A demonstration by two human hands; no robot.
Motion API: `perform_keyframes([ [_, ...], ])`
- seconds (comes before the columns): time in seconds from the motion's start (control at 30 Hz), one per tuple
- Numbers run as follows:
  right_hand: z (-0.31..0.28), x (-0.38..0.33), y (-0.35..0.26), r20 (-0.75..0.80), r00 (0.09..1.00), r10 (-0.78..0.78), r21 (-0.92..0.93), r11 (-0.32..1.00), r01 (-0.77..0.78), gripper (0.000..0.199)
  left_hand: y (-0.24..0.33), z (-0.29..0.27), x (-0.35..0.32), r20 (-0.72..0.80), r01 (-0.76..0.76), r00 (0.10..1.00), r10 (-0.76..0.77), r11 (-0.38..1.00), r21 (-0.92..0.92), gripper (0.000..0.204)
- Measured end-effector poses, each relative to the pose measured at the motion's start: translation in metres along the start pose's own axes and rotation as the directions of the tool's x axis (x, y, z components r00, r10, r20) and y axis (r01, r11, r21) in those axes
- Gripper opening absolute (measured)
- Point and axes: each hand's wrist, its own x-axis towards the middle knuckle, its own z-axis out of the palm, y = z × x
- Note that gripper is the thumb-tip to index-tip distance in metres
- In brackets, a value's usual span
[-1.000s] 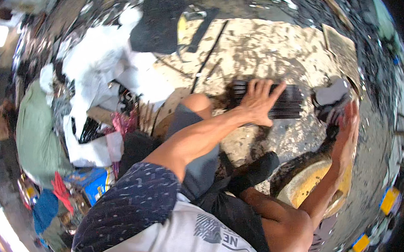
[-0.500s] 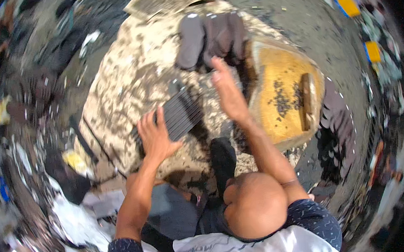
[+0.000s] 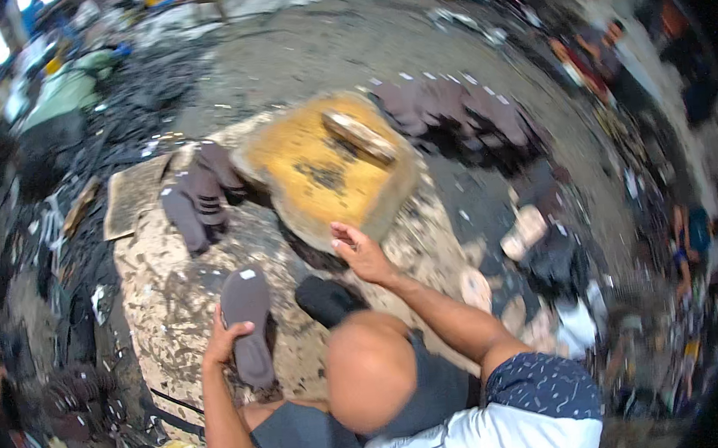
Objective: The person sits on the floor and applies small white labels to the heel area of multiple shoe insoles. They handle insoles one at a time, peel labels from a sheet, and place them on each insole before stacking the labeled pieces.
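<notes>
My left hand (image 3: 225, 336) grips a dark grey-brown shoe sole (image 3: 249, 317) with a small white label at its far end. The thumb lies over its upper face and the fingers are along its left side. Whether more soles lie beneath it, I cannot tell. My right hand (image 3: 364, 258) is empty, fingers stretched out and apart, at the near edge of a thick yellow-topped block (image 3: 283, 158). A worn wooden piece (image 3: 358, 138) and dark crumbs lie on that block. Several similar soles (image 3: 193, 205) stand together left of the block.
A stained, pale board (image 3: 158, 286) lies under the work. More dark soles (image 3: 461, 115) stand in a curved row beyond the block. Pale sole-shaped pieces (image 3: 475, 289) and a black bag (image 3: 556, 265) are at the right. My black-covered foot (image 3: 329, 300) rests between my hands.
The view has swung to the right. Before, my left hand was on a ridged dark stack; now it holds a sole with its flat face up. My right hand has come to the block's near edge.
</notes>
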Motion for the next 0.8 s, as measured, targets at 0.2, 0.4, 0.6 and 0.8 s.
perform_keyframes([
  [0.2, -0.155, -0.187, 0.081, -0.402, 0.891, 0.209, -0.099, 0.958, -0.269, 0.037, -0.043, -0.044, 0.014, 0.260, 0.396, 0.897, -0.356, 0.910, -0.120, 0.072],
  [0.4, -0.264, -0.264, 0.166, -0.888, 0.422, 0.184, -0.005, 0.913, -0.407, 0.022, 0.000, -0.075, 0.041, 0.076, 0.316, 0.932, -0.354, 0.899, 0.304, 0.080],
  [0.6, -0.290, -0.195, 0.160, -0.894, 0.428, 0.134, -0.079, 0.893, -0.443, 0.023, 0.027, -0.016, -0.012, 0.013, -0.107, 0.993, 0.116, 0.871, 0.480, 0.095],
  [0.8, -0.184, -0.053, 0.164, -0.439, 0.895, -0.073, -0.358, 0.928, -0.100, 0.017, 0.028, 0.043, -0.050, -0.036, -0.275, 0.846, 0.532, 0.493, 0.825, 0.099],
])
